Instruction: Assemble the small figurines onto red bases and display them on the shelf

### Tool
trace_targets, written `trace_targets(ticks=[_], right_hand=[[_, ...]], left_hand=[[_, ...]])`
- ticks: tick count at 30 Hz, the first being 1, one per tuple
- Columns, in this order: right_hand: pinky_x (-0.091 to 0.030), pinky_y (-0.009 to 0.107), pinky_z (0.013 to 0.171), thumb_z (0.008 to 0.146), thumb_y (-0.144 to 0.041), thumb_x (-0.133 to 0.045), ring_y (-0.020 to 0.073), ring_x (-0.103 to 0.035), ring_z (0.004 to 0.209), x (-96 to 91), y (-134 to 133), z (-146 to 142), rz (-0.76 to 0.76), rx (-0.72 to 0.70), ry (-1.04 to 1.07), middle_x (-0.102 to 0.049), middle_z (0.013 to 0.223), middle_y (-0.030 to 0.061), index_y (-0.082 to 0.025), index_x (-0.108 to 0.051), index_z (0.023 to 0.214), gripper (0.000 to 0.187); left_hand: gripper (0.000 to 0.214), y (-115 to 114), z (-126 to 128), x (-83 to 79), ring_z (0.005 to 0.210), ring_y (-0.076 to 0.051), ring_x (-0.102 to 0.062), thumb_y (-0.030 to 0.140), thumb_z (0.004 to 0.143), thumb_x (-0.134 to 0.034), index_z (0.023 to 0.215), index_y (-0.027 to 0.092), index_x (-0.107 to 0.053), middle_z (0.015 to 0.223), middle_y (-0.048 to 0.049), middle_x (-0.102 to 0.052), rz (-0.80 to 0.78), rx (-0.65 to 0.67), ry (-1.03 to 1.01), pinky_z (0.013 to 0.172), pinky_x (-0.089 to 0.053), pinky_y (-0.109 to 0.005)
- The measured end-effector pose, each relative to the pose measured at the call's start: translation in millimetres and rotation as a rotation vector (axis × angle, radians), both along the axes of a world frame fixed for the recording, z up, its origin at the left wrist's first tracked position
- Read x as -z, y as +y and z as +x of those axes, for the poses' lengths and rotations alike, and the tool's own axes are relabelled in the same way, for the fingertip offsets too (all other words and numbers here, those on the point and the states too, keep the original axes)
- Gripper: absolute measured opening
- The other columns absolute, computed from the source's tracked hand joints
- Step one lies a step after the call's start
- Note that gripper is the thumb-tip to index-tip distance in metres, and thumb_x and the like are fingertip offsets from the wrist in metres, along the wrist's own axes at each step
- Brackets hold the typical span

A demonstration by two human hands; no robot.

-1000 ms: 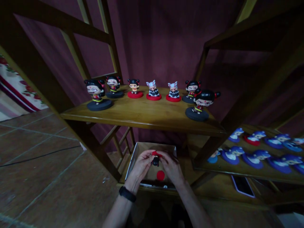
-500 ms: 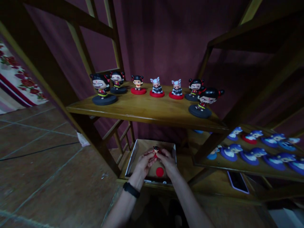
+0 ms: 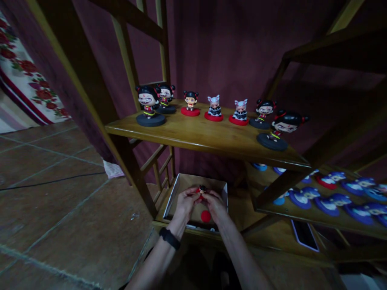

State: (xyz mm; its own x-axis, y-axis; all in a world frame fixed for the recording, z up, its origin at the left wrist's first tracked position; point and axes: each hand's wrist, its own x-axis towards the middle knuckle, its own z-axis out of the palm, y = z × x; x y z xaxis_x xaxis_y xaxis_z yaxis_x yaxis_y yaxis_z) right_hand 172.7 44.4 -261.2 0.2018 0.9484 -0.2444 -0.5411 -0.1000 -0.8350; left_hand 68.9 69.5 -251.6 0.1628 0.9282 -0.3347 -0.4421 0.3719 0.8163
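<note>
My left hand (image 3: 185, 201) and my right hand (image 3: 216, 204) are closed together around a small black-haired figurine (image 3: 202, 190) with red on it, held upright over an open cardboard box (image 3: 172, 196). A round red base (image 3: 206, 216) lies in the box just below my hands. A black band is on my left wrist. Above, a wooden shelf (image 3: 211, 139) carries a row of figurines: black-haired ones on dark bases (image 3: 148, 105) and white-haired ones on red bases (image 3: 214, 108).
A lower shelf at right holds several blue-haired figurines (image 3: 332, 199). A phone (image 3: 304, 235) lies on the bottom board. Wooden frame posts (image 3: 99, 100) stand left of the box. Tiled floor with a black cable (image 3: 51, 183) stretches to the left.
The figurine has gone from hanging head-down below a red base to standing upright between my fingers. The view has shifted, so the shelf and box sit further right.
</note>
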Motion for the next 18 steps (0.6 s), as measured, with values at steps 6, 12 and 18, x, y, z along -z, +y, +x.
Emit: trace_targets(ticks=[6,12,18], right_hand=[[-0.049,0.032,0.074,0.052,-0.028,-0.075,0.0173,-0.062,0.074,15.8,4.5,-0.5,-0.006,-0.026,0.031,-0.068,0.077,0.0026,-0.017,-0.067,0.072,0.023],[-0.048,0.031,0.077,0.056,-0.035,-0.074,0.0193,-0.062,0.087,8.3,1.2,0.8,0.054,-0.064,0.004,-0.068,0.094,0.0053,-0.019,-0.066,0.088,0.037],[-0.049,0.029,0.067,0.058,-0.039,-0.071,0.0187,-0.062,0.078,3.0,4.1,3.0,-0.002,0.008,-0.271,-0.067,0.081,0.0014,-0.021,-0.065,0.078,0.028]], left_hand=[[0.017,3.3,-5.3,4.1,0.063,-0.013,-0.063,0.004,0.063,-0.070,0.079,0.009,-0.068,0.073,-0.0090,-0.069,-0.074,-0.001,-0.021,0.062,-0.053,-0.024],[0.015,8.2,-14.3,4.5,0.066,-0.015,-0.066,0.003,0.068,-0.066,0.083,0.007,-0.066,0.081,-0.0125,-0.069,-0.099,0.062,-0.077,0.063,-0.056,-0.025],[0.015,9.3,-10.5,8.6,0.063,-0.014,-0.066,0.003,0.069,-0.065,0.083,0.008,-0.065,0.079,-0.0110,-0.069,-0.092,0.033,-0.059,0.061,-0.056,-0.023]])
